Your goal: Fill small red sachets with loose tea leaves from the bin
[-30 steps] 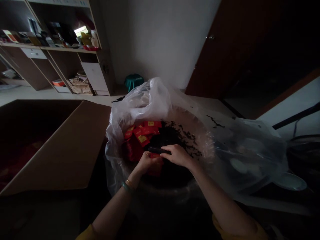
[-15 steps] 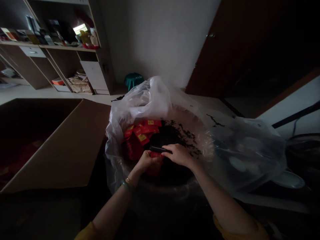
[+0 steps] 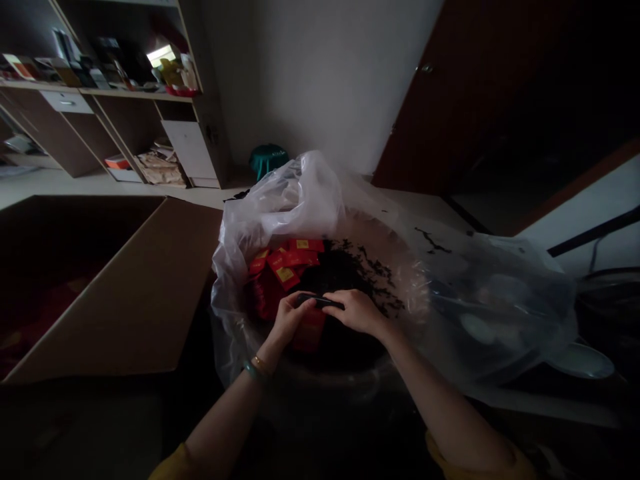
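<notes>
A slim black bar-shaped tool lies level between my hands. My right hand is closed on its right end. My left hand pinches the left end, thumb along the near side. Just below the tool hangs a red packet, its top edge hidden at the tool; whether it is clamped I cannot tell. Under my hands is a round container lined with a clear plastic bag. Inside are dark, twisted dried leaves, probably tea, and a heap of red packets with yellow labels.
At the left stands an open cardboard box with red things inside. Loose plastic sheeting spreads to the right, with a few leaf strands on it. Behind are a shelf desk, a green-covered stool-like object and a brown door.
My left hand has shifted up from the red packet below onto the tool's left end. More of the packet now shows beneath. My right hand stays nearly in place.
</notes>
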A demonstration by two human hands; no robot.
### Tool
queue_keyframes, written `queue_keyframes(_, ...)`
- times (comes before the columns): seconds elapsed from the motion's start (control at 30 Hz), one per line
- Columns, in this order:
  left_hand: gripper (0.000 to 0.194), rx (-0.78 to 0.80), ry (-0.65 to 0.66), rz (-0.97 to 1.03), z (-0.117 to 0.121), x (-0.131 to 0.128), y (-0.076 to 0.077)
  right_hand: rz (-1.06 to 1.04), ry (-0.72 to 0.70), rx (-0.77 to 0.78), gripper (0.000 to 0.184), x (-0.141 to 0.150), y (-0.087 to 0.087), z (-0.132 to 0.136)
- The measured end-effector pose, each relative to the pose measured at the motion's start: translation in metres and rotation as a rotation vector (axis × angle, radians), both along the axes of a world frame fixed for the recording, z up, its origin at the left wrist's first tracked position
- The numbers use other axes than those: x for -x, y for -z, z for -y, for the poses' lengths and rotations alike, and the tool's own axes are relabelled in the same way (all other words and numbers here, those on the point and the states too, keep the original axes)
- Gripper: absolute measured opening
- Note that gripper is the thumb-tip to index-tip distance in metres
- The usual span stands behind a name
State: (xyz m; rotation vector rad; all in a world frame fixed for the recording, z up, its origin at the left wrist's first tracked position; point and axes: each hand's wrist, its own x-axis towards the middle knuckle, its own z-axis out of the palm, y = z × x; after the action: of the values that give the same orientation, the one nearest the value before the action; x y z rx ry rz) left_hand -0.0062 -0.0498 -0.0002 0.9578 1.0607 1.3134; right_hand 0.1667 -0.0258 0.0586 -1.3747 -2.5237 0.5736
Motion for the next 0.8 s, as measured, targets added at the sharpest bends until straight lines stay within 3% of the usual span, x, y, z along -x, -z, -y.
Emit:
queue_keyframes(0.33,0.028,-0.094,-0.139,-0.185,0.004,0.001,0.000,0.004,0.019,-0.053,0.029,0.008,0.010,0.002)
queue_keyframes(0.67,0.027,-0.108,-0.141,-0.198,0.003,-0.002,0.001,-0.072,0.014,-0.021,0.028,0.004,0.013,-0.002)
queue_keyframes(0.73,0.035,-0.092,-0.115,-0.134,0.001,-0.004,0.001,-0.135,0.002,0.024,0.028,0.000,0.013,-0.004)
queue_keyframes(0.8,0.056,-0.052,-0.072,-0.078,-0.001,-0.004,0.002,-0.211,0.008,0.090,0.031,-0.006,0.012,-0.007)
